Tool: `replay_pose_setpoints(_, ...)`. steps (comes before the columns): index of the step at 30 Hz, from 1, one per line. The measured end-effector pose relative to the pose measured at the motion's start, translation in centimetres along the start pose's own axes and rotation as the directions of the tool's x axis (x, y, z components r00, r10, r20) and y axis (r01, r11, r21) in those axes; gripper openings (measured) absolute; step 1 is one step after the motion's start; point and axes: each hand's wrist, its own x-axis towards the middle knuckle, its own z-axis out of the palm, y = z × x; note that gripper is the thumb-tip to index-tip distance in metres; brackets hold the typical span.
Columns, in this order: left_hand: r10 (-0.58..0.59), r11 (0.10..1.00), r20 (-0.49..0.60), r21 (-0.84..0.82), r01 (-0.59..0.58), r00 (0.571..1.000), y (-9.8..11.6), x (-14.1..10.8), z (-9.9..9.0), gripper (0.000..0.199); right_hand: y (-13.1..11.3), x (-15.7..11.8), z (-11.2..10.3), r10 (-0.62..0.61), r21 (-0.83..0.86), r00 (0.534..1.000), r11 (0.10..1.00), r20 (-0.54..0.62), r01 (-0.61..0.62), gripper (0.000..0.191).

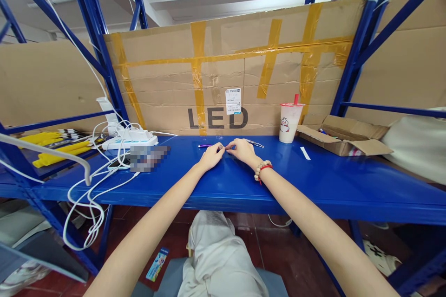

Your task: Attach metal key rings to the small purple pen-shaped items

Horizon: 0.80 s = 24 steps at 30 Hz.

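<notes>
Both hands rest near the middle of the blue shelf table [223,185]. My left hand [211,157] has its fingers pinched together on something too small to make out. Close by on the right, my right hand [243,151] also has its thumb and fingertips pressed together, with a small dark object partly showing between the two hands. A beaded bracelet with a red cord [262,171] circles the right wrist. Behind my left hand lies a purple pen [205,145]. A thin metallic tool or pen [256,143] lies just behind my right hand.
A lidded cup with a red straw [289,123], a white strip [305,153] and an open cardboard box [343,137] are at the right. White cables [94,195] and a power strip [130,141] occupy the left. A cardboard panel [167,88] stands behind.
</notes>
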Motion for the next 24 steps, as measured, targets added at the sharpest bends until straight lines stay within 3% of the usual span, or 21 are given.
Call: replay_pose_setpoints(24,-0.006,1.000,0.004,-0.002,0.006,1.000,0.09,-0.07,-0.08,0.022,0.01,0.02,0.04,0.016,0.045,1.000,0.999,-0.014,-0.016,0.016)
